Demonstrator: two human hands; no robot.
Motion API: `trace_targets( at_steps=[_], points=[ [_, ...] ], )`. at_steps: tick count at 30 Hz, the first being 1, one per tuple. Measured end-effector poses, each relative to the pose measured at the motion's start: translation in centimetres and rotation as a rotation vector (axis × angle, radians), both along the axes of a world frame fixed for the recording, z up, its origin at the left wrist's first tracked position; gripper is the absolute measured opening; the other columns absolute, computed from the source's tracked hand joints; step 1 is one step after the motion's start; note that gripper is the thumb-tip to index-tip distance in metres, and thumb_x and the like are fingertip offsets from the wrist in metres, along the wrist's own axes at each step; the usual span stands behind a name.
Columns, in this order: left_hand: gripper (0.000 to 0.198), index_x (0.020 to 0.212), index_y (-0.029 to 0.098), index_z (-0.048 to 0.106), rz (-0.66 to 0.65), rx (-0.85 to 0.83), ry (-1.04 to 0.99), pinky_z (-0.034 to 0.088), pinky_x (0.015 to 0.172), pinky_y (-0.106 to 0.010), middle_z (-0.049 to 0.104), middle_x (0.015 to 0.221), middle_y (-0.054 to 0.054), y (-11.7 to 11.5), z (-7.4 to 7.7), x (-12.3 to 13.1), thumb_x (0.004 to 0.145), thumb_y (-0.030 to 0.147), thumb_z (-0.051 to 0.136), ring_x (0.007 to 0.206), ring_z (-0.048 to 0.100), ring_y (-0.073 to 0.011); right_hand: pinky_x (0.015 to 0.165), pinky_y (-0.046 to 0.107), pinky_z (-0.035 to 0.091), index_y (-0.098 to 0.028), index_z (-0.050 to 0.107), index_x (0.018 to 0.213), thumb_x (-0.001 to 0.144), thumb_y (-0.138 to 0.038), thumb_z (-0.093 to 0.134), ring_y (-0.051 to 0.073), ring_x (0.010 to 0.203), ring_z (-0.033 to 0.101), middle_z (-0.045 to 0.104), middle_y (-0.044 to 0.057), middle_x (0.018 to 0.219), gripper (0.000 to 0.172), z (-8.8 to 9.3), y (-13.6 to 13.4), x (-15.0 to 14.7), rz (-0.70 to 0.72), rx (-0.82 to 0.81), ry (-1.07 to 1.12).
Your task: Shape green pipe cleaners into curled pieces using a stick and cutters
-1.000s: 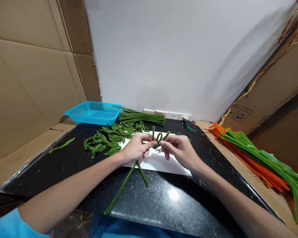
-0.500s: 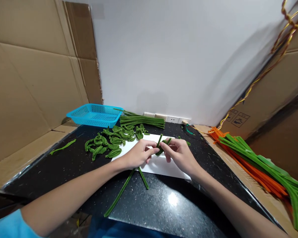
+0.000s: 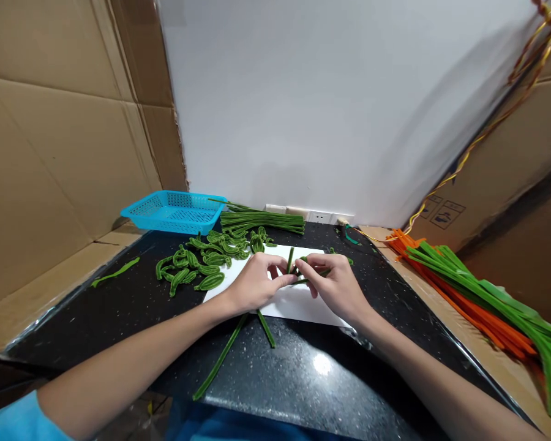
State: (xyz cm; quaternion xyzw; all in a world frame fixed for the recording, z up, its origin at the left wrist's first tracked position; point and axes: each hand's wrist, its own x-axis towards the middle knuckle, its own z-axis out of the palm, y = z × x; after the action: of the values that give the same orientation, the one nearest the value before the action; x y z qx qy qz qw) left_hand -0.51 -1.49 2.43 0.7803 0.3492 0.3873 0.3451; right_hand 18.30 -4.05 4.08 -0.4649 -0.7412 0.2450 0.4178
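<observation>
A green stem (image 3: pixel 291 260) is between the hands, over white paper (image 3: pixel 298 308) — left hand (image 3: pixel 256 283) and right hand (image 3: pixel 336 283) both pinching it, thumb against fingers. Leaf shapes (image 3: pixel 210 281) lie to the left; behind — a green bundle (image 3: pixel 262 222), then a blue basket (image 3: pixel 174 227).

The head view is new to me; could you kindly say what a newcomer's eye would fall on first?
Probably the left hand and right hand, pinching a green fuzzy strip between them above the white paper. Next might come the bright blue basket at the back left of the black counter. The orange strips and green strips along the right side also stand out.
</observation>
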Motion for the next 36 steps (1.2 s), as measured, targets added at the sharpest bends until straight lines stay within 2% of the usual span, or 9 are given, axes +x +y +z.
trace_targets(
  at_steps=[3, 7, 11, 16, 21, 26, 30, 33, 36],
  points=[
    [0.016, 0.079, 0.013, 0.071, -0.081, -0.111, -0.095, 0.041, 0.063, -0.024, 0.065, 0.072, 0.0, 0.1, 0.2, 0.0, 0.086, 0.027, 0.071, 0.064, 0.052, -0.0105, 0.047, 0.024, 0.038, -0.015, 0.066, 0.071, 0.095, -0.044, 0.062, 0.01, 0.046, 0.051, 0.055, -0.002, 0.058, 0.038, -0.1, 0.2, 0.1, 0.038, -0.027, 0.095],
    [0.023, 0.084, 0.014, 0.068, -0.163, -0.326, -0.167, 0.035, 0.049, -0.021, 0.055, 0.06, 0.004, 0.0, 0.2, 0.0, 0.09, 0.036, 0.068, 0.049, 0.045, -0.0075, 0.045, 0.024, 0.045, -0.017, 0.068, 0.086, 0.092, -0.048, 0.066, 0.01, 0.047, 0.054, 0.06, -0.001, 0.069, 0.032, -0.4, 0.5, 0.4, 0.097, -0.097, 0.276],
    [0.025, 0.085, 0.013, 0.069, -0.201, -0.373, -0.16, 0.033, 0.045, -0.02, 0.053, 0.058, 0.004, -0.3, 0.2, 0.1, 0.087, 0.038, 0.071, 0.046, 0.045, -0.0078, 0.043, 0.023, 0.047, -0.02, 0.068, 0.104, 0.091, -0.05, 0.068, 0.011, 0.048, 0.053, 0.06, -0.001, 0.067, 0.032, -0.5, 0.6, 0.5, 0.093, -0.139, 0.349],
    [0.028, 0.085, 0.013, 0.07, -0.291, -0.366, -0.113, 0.03, 0.045, -0.02, 0.047, 0.054, 0.006, -0.5, 0.4, -0.1, 0.089, 0.04, 0.068, 0.044, 0.039, -0.0058, 0.038, 0.019, 0.039, -0.018, 0.069, 0.101, 0.09, -0.051, 0.068, 0.009, 0.047, 0.049, 0.06, -0.001, 0.064, 0.034, -0.3, 0.5, 0.3, 0.12, -0.146, 0.303],
    [0.032, 0.083, 0.013, 0.068, -0.429, -0.394, -0.091, 0.029, 0.044, -0.02, 0.046, 0.058, 0.006, -0.8, 0.3, -0.2, 0.089, 0.044, 0.068, 0.045, 0.038, -0.0052, 0.038, 0.018, 0.037, -0.016, 0.07, 0.089, 0.09, -0.051, 0.068, 0.008, 0.046, 0.049, 0.058, -0.001, 0.059, 0.036, -0.1, 0.1, 0.1, 0.165, -0.16, 0.27],
    [0.038, 0.087, 0.011, 0.069, -0.306, -0.396, -0.154, 0.03, 0.042, -0.019, 0.048, 0.057, 0.004, -1.0, 0.6, 0.1, 0.088, 0.049, 0.07, 0.045, 0.04, -0.0054, 0.036, 0.019, 0.039, -0.018, 0.069, 0.101, 0.086, -0.051, 0.072, 0.008, 0.045, 0.049, 0.06, -0.001, 0.065, 0.036, -0.2, 0.3, 0.1, 0.164, -0.206, 0.458],
    [0.043, 0.099, 0.011, 0.068, -0.174, -0.397, -0.328, 0.031, 0.038, -0.017, 0.058, 0.07, 0.0, -0.4, 0.5, 0.2, 0.085, 0.052, 0.073, 0.045, 0.042, -0.004, 0.046, 0.025, 0.053, -0.021, 0.067, 0.11, 0.08, -0.045, 0.081, 0.008, 0.049, 0.051, 0.059, -0.003, 0.073, 0.041, -0.3, 0.5, 0.1, 0.187, -0.221, 0.618],
    [0.042, 0.102, 0.013, 0.066, -0.106, -0.377, -0.393, 0.03, 0.035, -0.016, 0.059, 0.073, 0.001, 0.0, 0.2, 0.0, 0.085, 0.05, 0.074, 0.043, 0.043, -0.0034, 0.063, 0.031, 0.06, -0.021, 0.067, 0.105, 0.077, -0.04, 0.084, 0.012, 0.062, 0.061, 0.063, 0.0, 0.083, 0.038, -0.4, 0.7, 0.0, 0.189, -0.224, 0.663],
    [0.041, 0.104, 0.013, 0.067, -0.097, -0.358, -0.39, 0.031, 0.035, -0.016, 0.059, 0.073, 0.001, 0.1, -0.1, 0.0, 0.085, 0.048, 0.074, 0.043, 0.045, -0.0039, 0.063, 0.032, 0.061, -0.019, 0.068, 0.094, 0.078, -0.044, 0.083, 0.013, 0.063, 0.062, 0.067, 0.002, 0.085, 0.033, -0.5, 0.7, -0.1, 0.151, -0.259, 0.664]
  ],
)
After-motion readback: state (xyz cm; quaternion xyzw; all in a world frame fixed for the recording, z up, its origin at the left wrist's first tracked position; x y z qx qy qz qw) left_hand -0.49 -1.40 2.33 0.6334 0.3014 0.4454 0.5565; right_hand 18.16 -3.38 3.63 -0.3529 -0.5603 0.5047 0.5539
